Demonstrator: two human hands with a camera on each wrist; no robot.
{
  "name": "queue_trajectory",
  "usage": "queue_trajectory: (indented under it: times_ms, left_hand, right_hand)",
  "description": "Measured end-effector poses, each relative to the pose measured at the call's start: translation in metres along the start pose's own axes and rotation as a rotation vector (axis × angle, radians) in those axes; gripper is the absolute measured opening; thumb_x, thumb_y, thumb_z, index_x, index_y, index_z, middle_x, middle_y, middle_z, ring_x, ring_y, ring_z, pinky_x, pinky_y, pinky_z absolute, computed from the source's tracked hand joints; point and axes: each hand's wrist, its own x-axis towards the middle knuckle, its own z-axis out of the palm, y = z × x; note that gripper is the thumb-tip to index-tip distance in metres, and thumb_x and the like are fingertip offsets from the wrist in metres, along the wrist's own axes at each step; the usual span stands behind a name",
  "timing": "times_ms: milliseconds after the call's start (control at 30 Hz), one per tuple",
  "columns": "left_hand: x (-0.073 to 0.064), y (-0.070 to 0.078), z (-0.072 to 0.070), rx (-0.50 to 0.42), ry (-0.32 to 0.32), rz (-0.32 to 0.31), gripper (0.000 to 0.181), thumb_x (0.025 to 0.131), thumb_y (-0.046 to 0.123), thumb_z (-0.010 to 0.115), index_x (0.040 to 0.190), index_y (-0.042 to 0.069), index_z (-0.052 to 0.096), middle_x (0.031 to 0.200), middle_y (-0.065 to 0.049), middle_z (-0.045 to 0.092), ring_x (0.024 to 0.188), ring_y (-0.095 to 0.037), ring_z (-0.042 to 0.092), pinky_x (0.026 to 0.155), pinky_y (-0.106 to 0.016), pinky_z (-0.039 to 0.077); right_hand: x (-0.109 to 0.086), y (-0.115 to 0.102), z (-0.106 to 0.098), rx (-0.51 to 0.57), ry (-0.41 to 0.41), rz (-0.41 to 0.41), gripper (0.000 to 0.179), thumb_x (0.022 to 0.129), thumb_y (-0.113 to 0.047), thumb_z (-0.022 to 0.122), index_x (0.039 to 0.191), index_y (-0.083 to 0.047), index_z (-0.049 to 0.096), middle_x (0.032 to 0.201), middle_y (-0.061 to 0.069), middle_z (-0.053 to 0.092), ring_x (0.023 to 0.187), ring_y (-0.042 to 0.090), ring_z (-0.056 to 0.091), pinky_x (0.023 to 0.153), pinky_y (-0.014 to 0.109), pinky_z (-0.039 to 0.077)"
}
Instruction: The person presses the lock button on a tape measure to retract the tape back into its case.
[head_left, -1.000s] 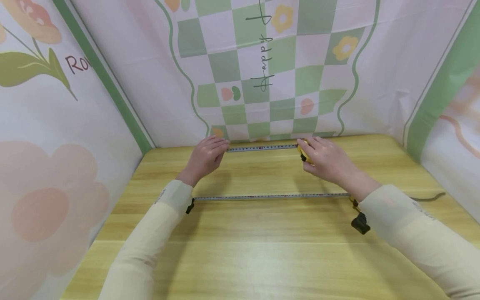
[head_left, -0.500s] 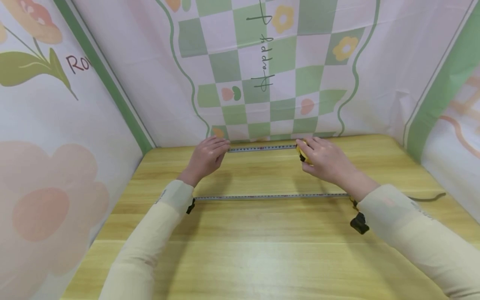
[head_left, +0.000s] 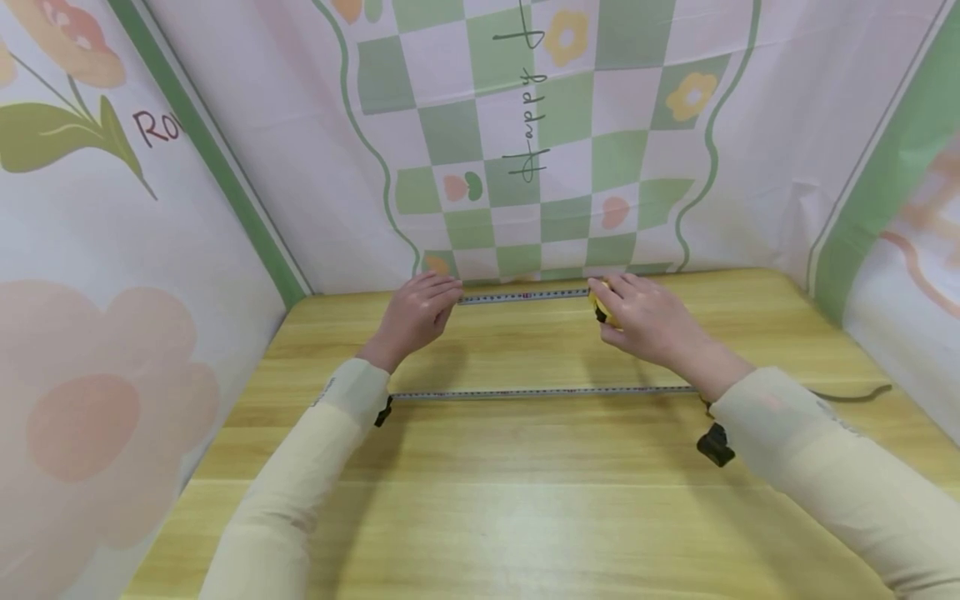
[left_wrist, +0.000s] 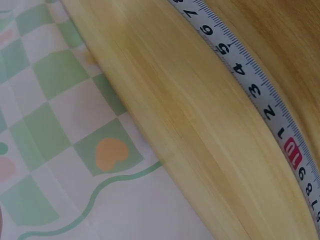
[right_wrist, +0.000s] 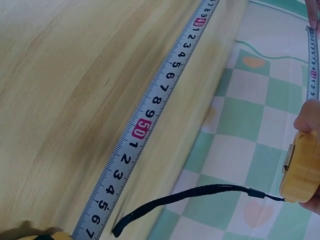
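Above the table's far edge, my right hand [head_left: 648, 317] grips the yellow case of a tape measure [head_left: 602, 304]. My left hand [head_left: 420, 312] pinches the end of its blade [head_left: 525, 296], which runs straight between the hands. A dark lanyard [right_wrist: 200, 192] hangs from the held case [right_wrist: 302, 167] in the right wrist view. On the table below, a second tape blade [head_left: 540, 392] lies extended left to right; its yellow case [right_wrist: 47, 236] barely shows at the bottom of that view. In the left wrist view, this lying blade [left_wrist: 255, 90] curves past its numbers, with my hand almost wholly out of frame.
The wooden table [head_left: 495, 517] ends against a printed checkered cloth [head_left: 517, 192]. More flowered cloth [head_left: 97, 400] hangs at the left side. A dark cord [head_left: 855, 397] lies at the right. Black pieces [head_left: 716, 446] show by my cuffs.
My hands have drawn slightly closer together, the right one shifting a little left with the case. The stretch of blade between them is slightly shorter. The lying blade stays put.
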Motion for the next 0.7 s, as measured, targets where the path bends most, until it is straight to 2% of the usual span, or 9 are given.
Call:
queue_trajectory:
  times_ms: [200,700]
  left_hand:
    - [0.0025,0.0021,-0.0003,0.0,0.0,0.01,0.015,0.089,0.001,0.066,0.102,0.001,0.074,0.106,-0.015,0.071,0.102,-0.027,0.067,0.109,-0.036,0.038]
    - [0.0053,0.0043,0.0013,-0.005,0.004,0.019,0.015,0.09,0.001,0.065,0.102,0.001,0.074,0.106,-0.014,0.071,0.102,-0.026,0.067,0.108,-0.035,0.039]
  right_hand:
    - [0.0019,-0.0022,-0.0007,0.002,-0.027,0.008,0.057,0.077,-0.012,0.073,0.127,0.009,0.055,0.118,0.029,0.06,0.099,0.044,0.062,0.081,0.053,0.055]
    - [0.0047,-0.0058,-0.0009,0.004,-0.031,0.006,0.058,0.077,-0.013,0.074,0.127,0.009,0.055,0.117,0.027,0.06,0.098,0.042,0.062,0.082,0.051,0.055]
